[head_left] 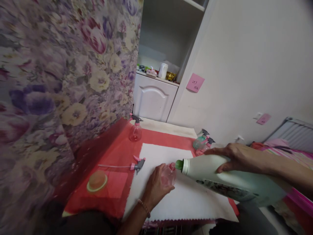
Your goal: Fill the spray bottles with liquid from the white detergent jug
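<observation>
My left hand (156,186) is wrapped round a small clear pink bottle (168,175) with no spray head, over the white sheet (193,199). From the right, my right hand (231,156) grips a large pale green jug (215,174), tilted nearly flat. The jug's green-lined mouth (182,165) is beside the small bottle's neck; whether liquid runs between them is too small to tell. Left of the bottle lies a pink and grey spray head (138,165) with its tube. A round yellowish cap (97,181) sits on the red cloth at the left.
A pink spray bottle (135,131) stands at the back left of the red cloth (117,143). Green (199,141) and pink (202,150) spray bottles stand at the back right. Beyond are a white cabinet (154,98) and a wall with pink notes (195,83). Flowered fabric hangs left.
</observation>
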Demonstrator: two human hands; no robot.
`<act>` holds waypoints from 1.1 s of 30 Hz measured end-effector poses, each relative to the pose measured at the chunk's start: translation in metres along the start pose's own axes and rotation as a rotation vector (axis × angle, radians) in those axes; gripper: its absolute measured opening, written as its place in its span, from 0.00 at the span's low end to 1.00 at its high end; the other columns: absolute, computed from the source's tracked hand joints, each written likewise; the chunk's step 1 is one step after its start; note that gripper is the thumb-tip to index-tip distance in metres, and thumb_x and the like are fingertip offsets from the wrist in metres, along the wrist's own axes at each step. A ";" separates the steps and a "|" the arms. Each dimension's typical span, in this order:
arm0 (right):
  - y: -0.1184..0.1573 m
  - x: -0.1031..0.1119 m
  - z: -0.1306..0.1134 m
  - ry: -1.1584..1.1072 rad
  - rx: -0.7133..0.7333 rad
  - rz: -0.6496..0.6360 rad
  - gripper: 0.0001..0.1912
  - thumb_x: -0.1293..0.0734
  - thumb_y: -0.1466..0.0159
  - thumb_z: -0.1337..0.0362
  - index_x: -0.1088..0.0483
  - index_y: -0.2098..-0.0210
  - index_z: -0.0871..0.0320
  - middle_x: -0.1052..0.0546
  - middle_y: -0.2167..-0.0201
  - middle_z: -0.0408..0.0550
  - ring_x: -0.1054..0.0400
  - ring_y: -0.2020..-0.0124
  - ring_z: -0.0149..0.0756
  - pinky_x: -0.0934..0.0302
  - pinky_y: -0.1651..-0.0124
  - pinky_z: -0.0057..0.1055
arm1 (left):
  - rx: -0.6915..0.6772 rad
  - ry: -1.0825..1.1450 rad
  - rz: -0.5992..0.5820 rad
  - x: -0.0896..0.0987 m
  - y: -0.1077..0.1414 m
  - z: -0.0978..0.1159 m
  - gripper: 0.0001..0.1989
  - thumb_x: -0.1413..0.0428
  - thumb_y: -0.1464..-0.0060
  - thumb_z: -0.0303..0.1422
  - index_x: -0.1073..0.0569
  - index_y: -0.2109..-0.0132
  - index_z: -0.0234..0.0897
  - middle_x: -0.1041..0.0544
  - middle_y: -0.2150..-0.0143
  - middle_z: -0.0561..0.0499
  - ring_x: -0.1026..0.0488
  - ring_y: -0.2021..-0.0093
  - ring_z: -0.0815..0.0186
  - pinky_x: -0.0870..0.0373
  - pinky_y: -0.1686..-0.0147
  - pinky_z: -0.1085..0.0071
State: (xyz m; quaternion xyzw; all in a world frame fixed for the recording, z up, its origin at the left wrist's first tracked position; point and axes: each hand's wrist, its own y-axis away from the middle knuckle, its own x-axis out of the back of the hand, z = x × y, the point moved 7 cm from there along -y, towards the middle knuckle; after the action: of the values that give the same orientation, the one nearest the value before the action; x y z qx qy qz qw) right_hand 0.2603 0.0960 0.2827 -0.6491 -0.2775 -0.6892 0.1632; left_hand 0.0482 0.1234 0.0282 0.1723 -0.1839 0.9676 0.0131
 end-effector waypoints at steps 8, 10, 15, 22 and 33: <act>0.000 0.000 0.001 0.047 0.018 0.018 0.31 0.34 0.38 0.45 0.37 0.38 0.47 0.21 0.73 0.44 0.28 0.77 0.34 0.40 0.73 0.27 | 0.014 0.003 -0.008 0.002 0.001 0.005 0.46 0.31 0.66 0.24 0.41 0.40 0.44 0.31 0.42 0.45 0.33 0.40 0.56 0.37 0.40 0.57; 0.000 0.000 0.000 0.052 0.014 0.013 0.31 0.34 0.38 0.45 0.37 0.38 0.48 0.20 0.73 0.44 0.29 0.77 0.34 0.40 0.73 0.27 | 0.016 0.000 -0.008 0.002 0.000 0.005 0.45 0.31 0.66 0.24 0.41 0.40 0.43 0.31 0.42 0.45 0.33 0.40 0.56 0.37 0.40 0.57; 0.000 0.002 -0.004 0.027 -0.003 0.001 0.30 0.34 0.38 0.45 0.35 0.39 0.47 0.20 0.70 0.45 0.28 0.75 0.35 0.38 0.70 0.28 | 0.020 0.008 -0.002 0.001 -0.001 0.001 0.46 0.30 0.67 0.25 0.40 0.40 0.43 0.31 0.42 0.45 0.33 0.40 0.55 0.37 0.41 0.57; -0.001 0.003 -0.004 -0.020 -0.011 0.007 0.30 0.34 0.38 0.46 0.34 0.40 0.49 0.19 0.70 0.46 0.28 0.76 0.35 0.39 0.72 0.27 | 0.021 0.002 -0.012 0.000 0.000 0.000 0.46 0.31 0.66 0.25 0.41 0.40 0.43 0.32 0.41 0.44 0.34 0.40 0.56 0.37 0.40 0.58; -0.001 0.005 -0.007 0.003 -0.040 -0.019 0.30 0.34 0.38 0.45 0.35 0.39 0.46 0.18 0.63 0.46 0.24 0.69 0.39 0.35 0.67 0.28 | 0.009 -0.004 -0.005 0.000 -0.001 0.000 0.45 0.31 0.65 0.26 0.41 0.40 0.44 0.31 0.42 0.46 0.33 0.40 0.55 0.35 0.41 0.56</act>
State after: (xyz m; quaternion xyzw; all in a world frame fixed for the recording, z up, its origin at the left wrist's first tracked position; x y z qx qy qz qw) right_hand 0.2538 0.0938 0.2878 -0.6484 -0.2698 -0.6972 0.1440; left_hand 0.0480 0.1240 0.0287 0.1747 -0.1791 0.9681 0.0145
